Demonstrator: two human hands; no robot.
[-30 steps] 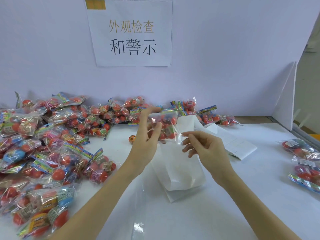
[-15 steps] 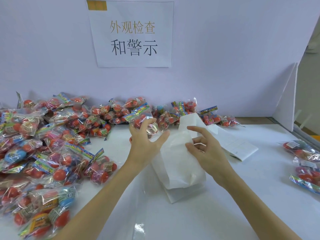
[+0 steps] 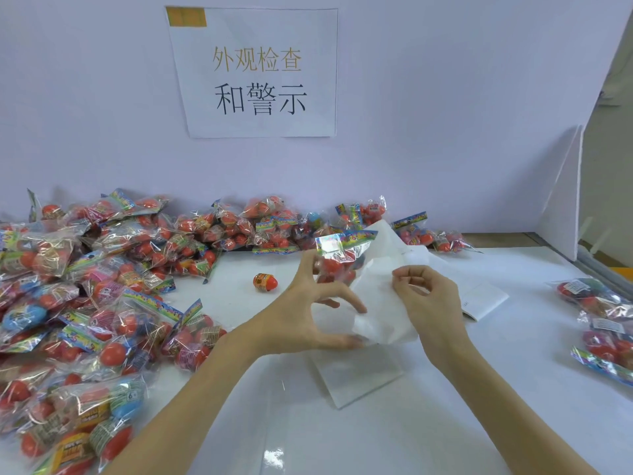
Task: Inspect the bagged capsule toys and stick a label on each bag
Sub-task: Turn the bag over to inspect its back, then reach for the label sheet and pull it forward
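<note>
My left hand holds a clear bag of red capsule toys upright above the table; the bag has a colourful header card on top. Its thumb reaches down to the lower edge of the white label sheet, which stands lifted off the table. My right hand is just right of the bag, fingers curled. Thumb and forefinger pinch at the sheet's upper edge, and a label between them is too small to make out. A big pile of bagged capsule toys covers the left side.
A loose orange capsule lies on the white table left of my hands. Several labelled bags lie at the right edge. A folded paper booklet sits behind my right hand. A paper sign hangs on the back wall.
My left hand, open over the table half a second ago, now holds a bag upright. My right hand's fingers have curled from lying on the sheet into a pinch at its edge.
</note>
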